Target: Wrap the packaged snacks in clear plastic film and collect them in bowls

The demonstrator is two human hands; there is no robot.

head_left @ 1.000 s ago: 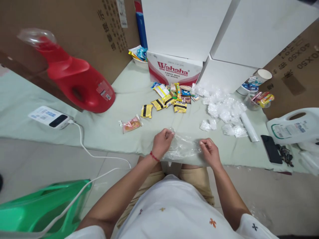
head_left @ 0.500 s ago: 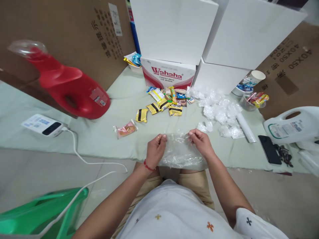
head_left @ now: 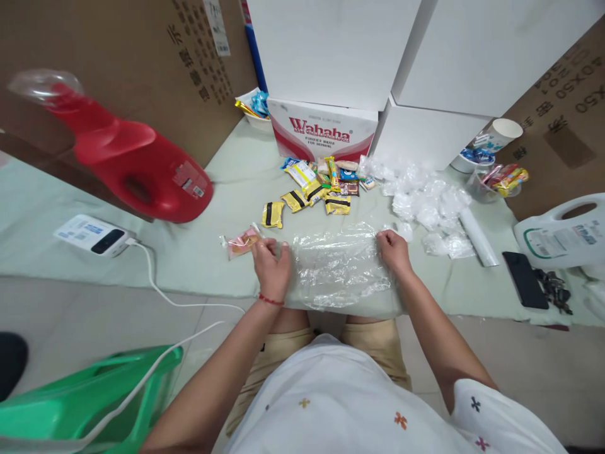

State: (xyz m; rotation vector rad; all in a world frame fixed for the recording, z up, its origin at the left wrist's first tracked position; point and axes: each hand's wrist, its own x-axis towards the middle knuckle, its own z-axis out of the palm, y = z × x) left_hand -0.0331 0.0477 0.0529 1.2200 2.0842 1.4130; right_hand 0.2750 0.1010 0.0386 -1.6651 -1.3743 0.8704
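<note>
A clear plastic sheet [head_left: 343, 268] lies spread near the table's front edge, wrinkled along its length. My right hand [head_left: 396, 253] pinches its upper right corner between thumb and fingertips. To the left of the sheet, my left hand [head_left: 273, 270] has thumb and fingers apart, its fingertips at the right end of a pink-wrapped snack [head_left: 240, 243]. Whether those fingers touch the snack is hard to tell. Behind the sheet sit several small yellow packets [head_left: 273, 215] and a pile of mixed wrapped snacks [head_left: 331, 176].
Crumpled clear plastic bundles [head_left: 428, 205] and a white roll [head_left: 478, 238] lie at the right, near a phone [head_left: 524, 279] and keys [head_left: 553, 291]. A red jug [head_left: 142, 164] and a white power bank [head_left: 92, 236] with a cable stand left. Boxes [head_left: 326, 129] line the back.
My left hand has let go of the plastic sheet and moved left to the pink-wrapped snack. The sheet now lies flatter and wider, its right corner still in my right hand.
</note>
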